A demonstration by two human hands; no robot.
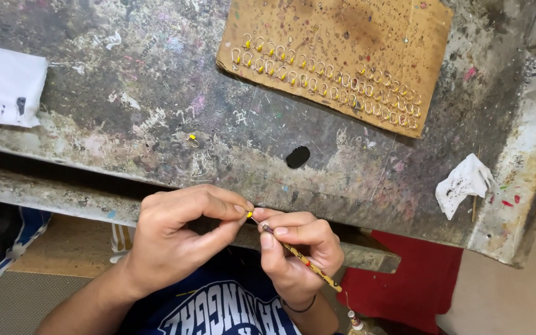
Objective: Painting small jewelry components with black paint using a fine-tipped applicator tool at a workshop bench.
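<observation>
**A tiny yellow-tipped piece pinched at the table edge**

Nearest to me, my dark blue shirt (231, 310) with white lettering fills the bottom of the view; just above it my two hands meet in front of the table edge; my left hand (175, 239) is closed in a pinch, thumb and forefinger pressed on a very small yellow-tipped piece (250, 214); it is too small for me to tell its exact shape; my right hand (299, 248) is closed round a thin patterned stick (305, 263), which slants from its tip beside the yellow piece down past my wrist; a dark band (299, 308) circles that wrist; low to my right a red cloth (404, 279) hangs beneath the table.

Beyond my hands lies the worn, paint-flecked table (125, 74); a single small hook with a yellow tip (192, 140) lies alone on it, well apart from my fingers; a dark hole (298, 157) shows further right; a crumpled white paper (463, 183) rests near the right edge; a white cloth (4, 84) sits at the far left; furthest off, a brown cardboard sheet (367, 37) carries rows of small hooks (330, 77), those at the left end yellow-tipped.
</observation>
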